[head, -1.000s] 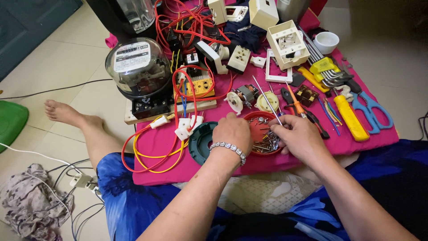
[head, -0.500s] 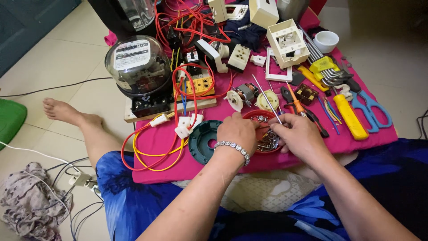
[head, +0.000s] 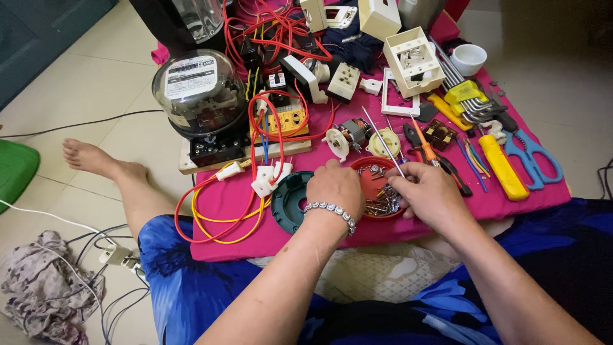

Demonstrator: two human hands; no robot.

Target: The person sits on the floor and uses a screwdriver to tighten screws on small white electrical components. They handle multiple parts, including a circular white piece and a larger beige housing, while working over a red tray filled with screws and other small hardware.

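A small red dish (head: 377, 188) full of screws sits on the pink cloth (head: 223, 198) in front of me. My left hand (head: 335, 185), with a beaded bracelet on the wrist, rests on the dish's left rim with its fingers curled over it. My right hand (head: 431, 191) hovers at the dish's right side and pinches a thin screwdriver (head: 382, 140) whose metal shaft points up and to the left. A dark green round cover (head: 290, 203) lies just left of my left hand.
A glass-domed electric meter (head: 198, 96) on a wooden board stands at the back left, with red and yellow wires (head: 217, 211) looped in front. Sockets, white boxes (head: 412, 61), a small motor (head: 348, 135), pliers, hex keys, a yellow knife (head: 503, 167) and blue scissors (head: 533, 156) crowd the cloth.
My left hand has slid right from the green cover onto the red dish's rim. The right hand stays at the dish with the screwdriver.
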